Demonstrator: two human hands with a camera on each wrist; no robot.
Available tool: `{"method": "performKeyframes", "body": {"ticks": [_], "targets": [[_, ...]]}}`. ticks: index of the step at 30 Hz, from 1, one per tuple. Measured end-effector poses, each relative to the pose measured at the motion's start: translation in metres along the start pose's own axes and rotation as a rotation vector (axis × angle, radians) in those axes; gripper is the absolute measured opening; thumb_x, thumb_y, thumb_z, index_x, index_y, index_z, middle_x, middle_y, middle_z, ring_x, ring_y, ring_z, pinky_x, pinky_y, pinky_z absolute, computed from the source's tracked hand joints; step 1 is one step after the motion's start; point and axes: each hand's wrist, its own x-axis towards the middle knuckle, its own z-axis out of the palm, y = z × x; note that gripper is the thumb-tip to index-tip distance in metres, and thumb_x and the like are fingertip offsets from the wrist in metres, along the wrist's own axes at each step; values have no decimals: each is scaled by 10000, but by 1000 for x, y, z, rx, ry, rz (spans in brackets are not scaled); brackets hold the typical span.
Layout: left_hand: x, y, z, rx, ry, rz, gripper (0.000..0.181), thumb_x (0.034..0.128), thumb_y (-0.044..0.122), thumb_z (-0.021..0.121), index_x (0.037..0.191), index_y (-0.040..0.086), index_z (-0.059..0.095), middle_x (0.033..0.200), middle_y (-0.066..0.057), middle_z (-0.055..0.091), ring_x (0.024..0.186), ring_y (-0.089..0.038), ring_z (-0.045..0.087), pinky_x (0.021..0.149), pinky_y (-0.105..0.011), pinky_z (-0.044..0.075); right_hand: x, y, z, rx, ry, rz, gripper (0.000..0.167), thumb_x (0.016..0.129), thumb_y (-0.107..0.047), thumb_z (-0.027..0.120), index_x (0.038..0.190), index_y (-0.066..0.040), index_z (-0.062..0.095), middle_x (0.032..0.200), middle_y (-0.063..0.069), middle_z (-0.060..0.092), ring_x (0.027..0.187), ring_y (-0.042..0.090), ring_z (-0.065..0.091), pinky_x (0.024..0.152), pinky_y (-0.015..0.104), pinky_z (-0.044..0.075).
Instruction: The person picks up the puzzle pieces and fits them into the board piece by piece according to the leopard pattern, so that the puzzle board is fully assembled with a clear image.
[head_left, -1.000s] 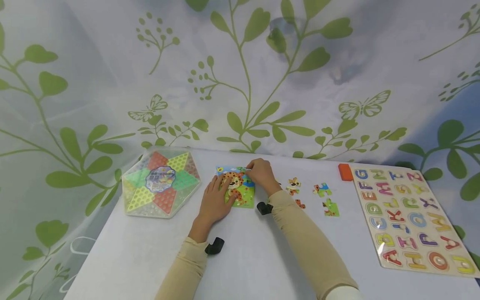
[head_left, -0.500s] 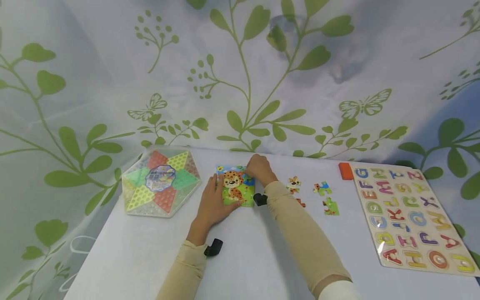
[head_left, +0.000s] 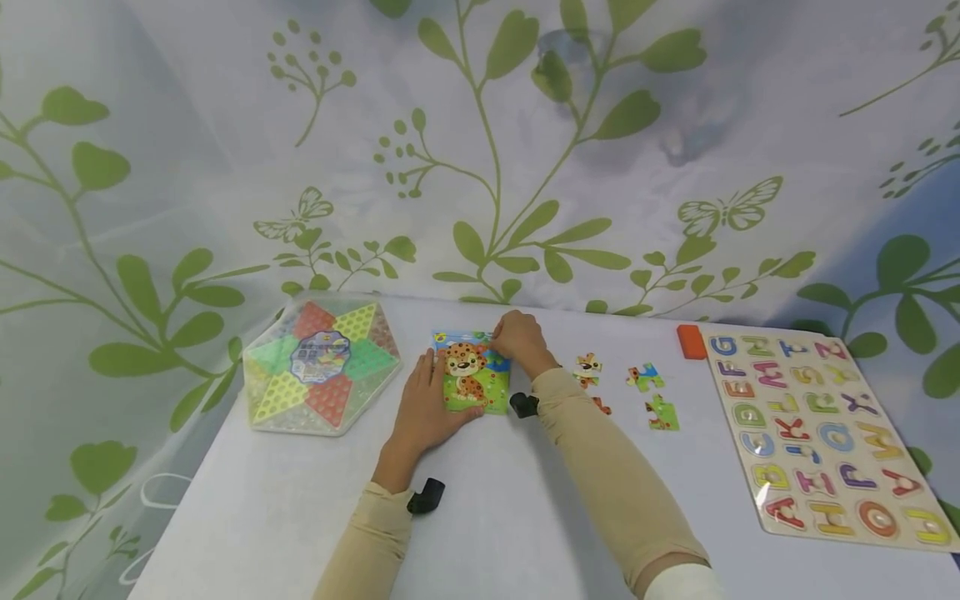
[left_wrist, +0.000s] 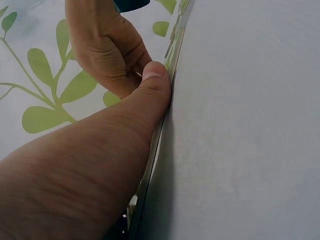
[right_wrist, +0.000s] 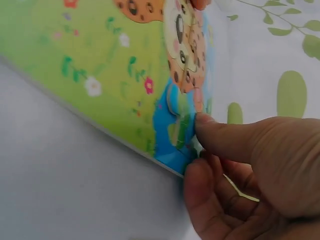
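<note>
A jigsaw board with a spotted leopard cub on green grass (head_left: 478, 398) lies on the white table in the head view. My left hand (head_left: 426, 410) rests along its left side, fingers fairly straight, thumb reaching to the front edge. In the left wrist view that thumb (left_wrist: 156, 75) touches the board's edge. At the upper right corner my right hand (head_left: 522, 342) pinches a small blue-green puzzle piece (right_wrist: 181, 122). The right wrist view shows the thumb on top and the fingers curled at the rim. Part of the piece is hidden by the thumb.
Several loose puzzle pieces (head_left: 645, 377) lie to the right, some partly behind the right arm. Farther right are an orange block (head_left: 691, 342) and a wooden alphabet board (head_left: 828, 433). On the left sits a hexagonal Chinese checkers box (head_left: 322, 365). A leaf-patterned curtain (head_left: 480, 167) stands behind.
My left hand's fingers have drawn back from across the leopard picture to the board's left side, uncovering it. The right hand stays at the upper right corner, shifting only slightly.
</note>
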Motion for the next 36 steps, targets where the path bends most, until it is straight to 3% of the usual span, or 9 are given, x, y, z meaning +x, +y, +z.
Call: {"method": "performKeyframes", "body": {"ticks": [6,9,13,17,20,23,28,36], "targets": [[1,-1,0,19,-15,-13,1139,845,690,690,1634,44,184,1701,-225,135,1573,-409,178,1257,-558,249,-2,11,6,66,21,-54,231,928,-306,752,1034,-101,739,1082,85,736,976,268,688,839,404,584],[3,-2,2,23,-11,-19,1067,889,689,629,1634,57,201,1700,-212,152,1569,-401,192,1251,-561,259,-5,24,3,149,21,-102,288,957,-353,711,1098,-102,724,1127,98,725,1003,277,681,833,414,578],[4,-2,4,27,13,-24,1029,903,684,609,1631,66,226,1687,-205,191,1555,-398,224,1235,-572,280,-16,44,-9,271,20,-132,330,1001,-371,644,1188,-105,702,1205,116,709,1085,309,669,885,449,565],[4,0,2,20,28,-32,1034,892,684,621,1633,80,228,1679,-197,205,1548,-396,233,1229,-585,277,-29,64,-24,319,18,-121,356,1016,-325,635,1289,-99,666,1288,135,678,1185,331,641,939,470,550],[4,0,1,11,34,-34,1033,890,678,630,1633,82,230,1674,-199,212,1543,-401,237,1225,-591,277,-41,78,-32,289,-8,-99,427,992,-286,676,1367,-87,627,1351,157,634,1231,347,609,917,480,552],[3,0,1,11,37,-35,1032,893,678,627,1632,77,231,1669,-205,220,1539,-406,242,1220,-594,282,-50,88,-35,193,-32,-89,516,945,-260,742,1399,-54,607,1381,197,592,1241,378,582,921,495,548],[3,1,0,21,45,-34,1024,900,682,614,1631,76,232,1672,-206,212,1538,-411,237,1216,-602,281,-56,95,-30,50,-15,-123,492,885,-212,808,1299,16,672,1298,247,604,1195,406,585,1000,512,517],[2,0,2,48,15,49,744,947,612,597,1576,260,413,1699,-144,198,1556,-454,158,1197,-669,244,-59,94,-28,69,9,-98,446,865,-182,825,1215,16,633,1172,200,632,1040,335,596,911,480,514]]}}
